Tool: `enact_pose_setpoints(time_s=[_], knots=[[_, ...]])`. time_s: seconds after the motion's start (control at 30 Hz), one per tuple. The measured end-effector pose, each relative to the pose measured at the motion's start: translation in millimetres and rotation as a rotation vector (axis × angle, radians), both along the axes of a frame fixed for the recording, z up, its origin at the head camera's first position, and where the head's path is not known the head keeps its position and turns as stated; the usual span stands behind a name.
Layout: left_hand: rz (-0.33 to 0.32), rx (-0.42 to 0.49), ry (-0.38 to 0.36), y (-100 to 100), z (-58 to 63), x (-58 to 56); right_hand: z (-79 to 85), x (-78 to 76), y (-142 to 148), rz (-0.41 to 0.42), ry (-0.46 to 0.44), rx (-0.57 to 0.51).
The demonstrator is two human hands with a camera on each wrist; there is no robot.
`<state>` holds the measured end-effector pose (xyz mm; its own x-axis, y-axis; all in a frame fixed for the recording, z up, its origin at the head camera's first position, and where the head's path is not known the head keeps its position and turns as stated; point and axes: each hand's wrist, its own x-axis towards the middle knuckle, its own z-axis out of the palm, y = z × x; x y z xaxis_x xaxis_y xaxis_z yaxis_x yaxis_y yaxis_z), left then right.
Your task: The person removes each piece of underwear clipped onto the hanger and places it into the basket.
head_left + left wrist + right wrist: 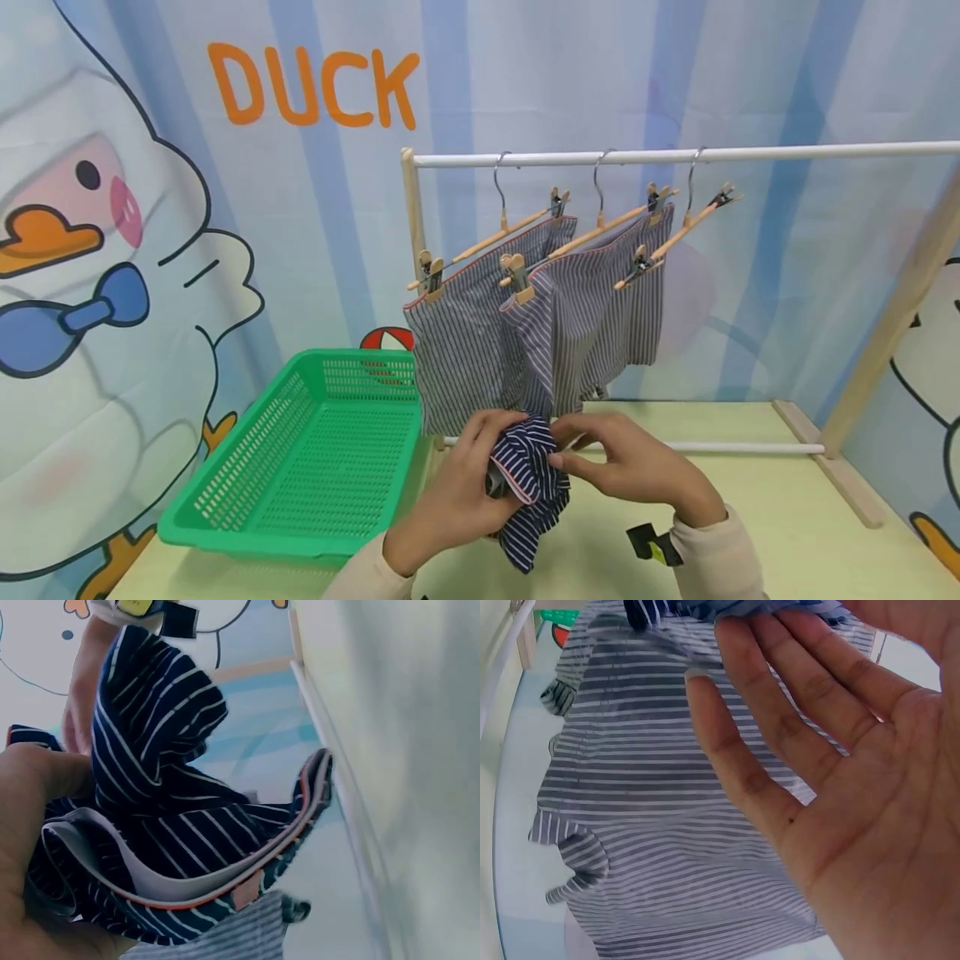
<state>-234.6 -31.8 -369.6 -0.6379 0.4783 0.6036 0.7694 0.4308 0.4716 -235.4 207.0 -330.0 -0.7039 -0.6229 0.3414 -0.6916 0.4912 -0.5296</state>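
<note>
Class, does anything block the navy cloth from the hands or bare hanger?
Nothing blocks left hand or right hand: both touch the navy cloth. Grey cloth hanging above may crowd its path to the bare hanger.

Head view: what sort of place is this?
Probably a staged laundry-drying corner: striped clothes clipped to hangers on a rack, a green basket, and a duck-print curtain behind.

Navy cloth (531, 467) partly behind left hand (467, 487)

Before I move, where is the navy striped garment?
In the head view's lower centre, the navy striped garment is in the left hand, right of the green basket.
</note>
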Motion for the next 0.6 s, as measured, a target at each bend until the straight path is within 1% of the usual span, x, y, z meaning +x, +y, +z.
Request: enact_pose_setpoints(time_s=[0.07, 0.17, 0.3, 0.4, 0.6], knots=[[0.023, 0.001, 0.020, -4.7, 2.6, -2.3, 1.9, 1.7, 2.4, -0.026, -0.017, 0.004], [0.058, 0.016, 0.045, -12.3, 6.6, -5.7, 3.7, 3.0, 5.5, -0.049, -0.012, 0.003], [0.089, 0.026, 0.085, -21.1, 9.0, -9.3, 3.0, 2.4, 6.7, -0.054, 0.004, -0.003], [0.099, 0.040, 0.113, -26.9, 10.7, -11.2, 1.5, 1.9, 6.6, -0.061, -0.007, 0.003], [0.139, 0.059, 0.129, -41.7, 20.7, -13.5, 0.6, 1.3, 5.0, -0.059, -0.028, 0.016]])
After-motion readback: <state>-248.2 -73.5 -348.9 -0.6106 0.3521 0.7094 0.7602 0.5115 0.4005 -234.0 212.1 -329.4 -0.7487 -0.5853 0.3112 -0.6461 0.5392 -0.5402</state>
